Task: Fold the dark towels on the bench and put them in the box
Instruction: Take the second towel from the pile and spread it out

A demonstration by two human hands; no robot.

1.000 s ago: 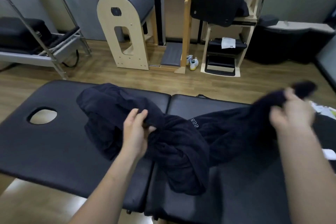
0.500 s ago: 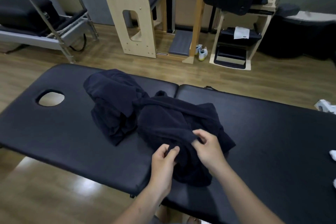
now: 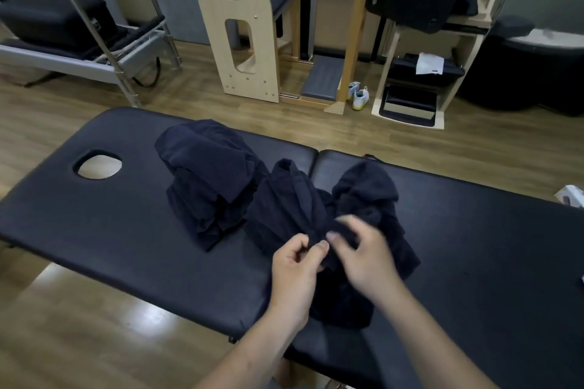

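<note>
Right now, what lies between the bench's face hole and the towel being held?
The head view shows a second, crumpled dark towel on the bench, between the face hole and the held towel.

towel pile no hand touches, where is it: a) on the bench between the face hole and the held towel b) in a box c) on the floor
a: the untouched towel pile lies bunched on the bench, between the face hole and the held towel pinched by the left hand.

Both hands, left (image 3: 295,265) and right (image 3: 363,254), pinch a rumpled dark towel (image 3: 357,199) on the bench (image 3: 110,224).
</note>
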